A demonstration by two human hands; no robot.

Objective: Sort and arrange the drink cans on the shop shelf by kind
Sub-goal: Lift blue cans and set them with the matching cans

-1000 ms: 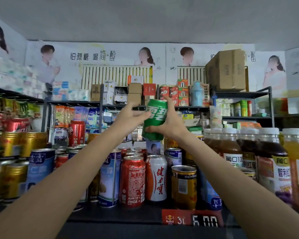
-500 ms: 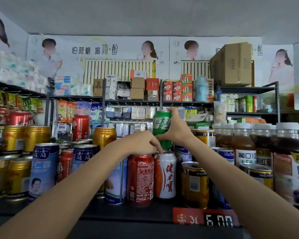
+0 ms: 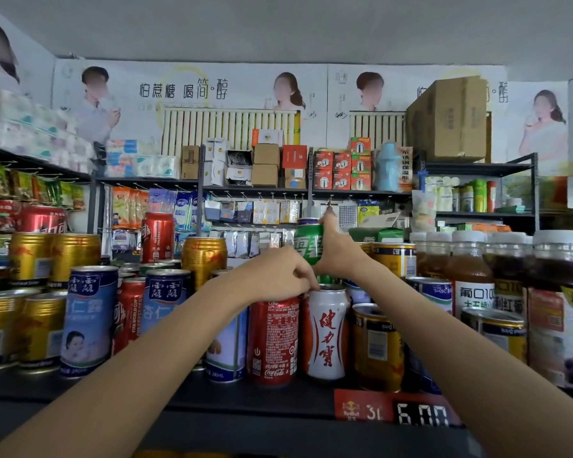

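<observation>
Right hand [image 3: 336, 252] holds a smooth cylindrical green can [image 3: 308, 244].

My two hands up: left hand [image 3: 280, 274], right hand [image 3: 336, 254]. One green can [image 3: 308, 244] held. Red cola cans, four plain to see: front one [image 3: 272, 338], one at left middle [image 3: 128, 312], two raised at back [image 3: 157, 236]. One white can with red script [image 3: 328, 335]. Blue-and-white cans at left: two [image 3: 91, 319]. Gold cans, five [image 3: 204, 259]. White-capped bottles at right [image 3: 470, 269]: at least five, rest cut off. One price tag [image 3: 394, 413].
</observation>
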